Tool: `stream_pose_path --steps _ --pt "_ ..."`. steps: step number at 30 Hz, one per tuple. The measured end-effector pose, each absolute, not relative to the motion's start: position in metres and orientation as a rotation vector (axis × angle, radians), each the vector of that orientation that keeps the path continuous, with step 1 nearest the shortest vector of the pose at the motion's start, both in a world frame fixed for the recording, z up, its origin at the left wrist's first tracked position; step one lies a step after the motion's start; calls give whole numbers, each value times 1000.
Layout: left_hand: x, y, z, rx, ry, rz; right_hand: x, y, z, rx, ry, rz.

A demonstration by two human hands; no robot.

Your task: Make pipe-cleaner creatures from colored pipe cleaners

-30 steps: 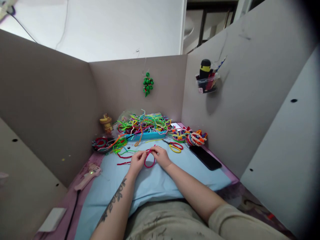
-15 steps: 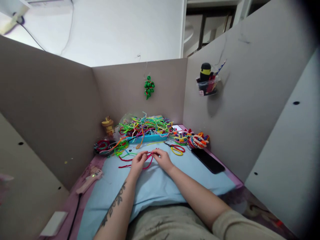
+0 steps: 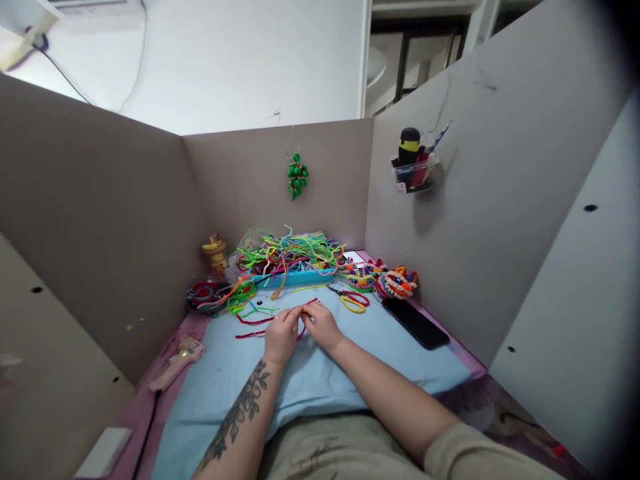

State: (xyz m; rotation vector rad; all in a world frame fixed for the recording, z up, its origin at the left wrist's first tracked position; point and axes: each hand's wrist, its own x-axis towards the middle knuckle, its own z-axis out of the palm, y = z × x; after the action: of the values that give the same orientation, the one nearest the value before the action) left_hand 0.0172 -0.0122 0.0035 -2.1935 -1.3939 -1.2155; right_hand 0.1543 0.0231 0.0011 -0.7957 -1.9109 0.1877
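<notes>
My left hand (image 3: 283, 335) and my right hand (image 3: 323, 327) meet over the blue cloth (image 3: 300, 383), fingertips pinched together on a red pipe cleaner (image 3: 250, 335). Its ends stick out left of my left hand and a short bit shows above my right fingers. The part between the fingers is hidden by them. Just left of the hands, green pipe cleaners (image 3: 263, 311) lie on the cloth. Beyond my right hand rest scissors (image 3: 356, 301) with one red and one yellow handle.
A blue tray (image 3: 300, 277) heaped with pipe cleaners (image 3: 300, 250) stands at the back. Woven colourful pieces (image 3: 397, 283) and a black phone (image 3: 416, 323) lie right. A pink glue gun (image 3: 177, 365) with a cord lies left. Grey panels (image 3: 280, 160) enclose the table.
My left hand has rolled and shifted right, its fingers now closed against those of my right hand. The red loop seen below the fingers is now mostly covered.
</notes>
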Motion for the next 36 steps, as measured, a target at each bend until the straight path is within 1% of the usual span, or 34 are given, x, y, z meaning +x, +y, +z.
stream_pose_path --steps 5,11,15,20,27,36 --pt "15 -10 4 -2129 -1353 -1251 154 23 1 -784 -1876 231" --pt "14 -7 2 -2179 -1474 -1283 153 22 1 -779 -1869 240" --pt "13 -7 3 -2221 -1550 -1367 153 20 3 -814 -1903 207" --pt "10 -7 3 -2168 -1651 -1423 155 16 8 -923 -1848 81" --pt "10 -8 5 -2209 -1703 -1421 156 23 2 -923 -1954 141" --pt "10 -10 7 -2196 -1716 -1442 162 27 0 -1028 -1997 56"
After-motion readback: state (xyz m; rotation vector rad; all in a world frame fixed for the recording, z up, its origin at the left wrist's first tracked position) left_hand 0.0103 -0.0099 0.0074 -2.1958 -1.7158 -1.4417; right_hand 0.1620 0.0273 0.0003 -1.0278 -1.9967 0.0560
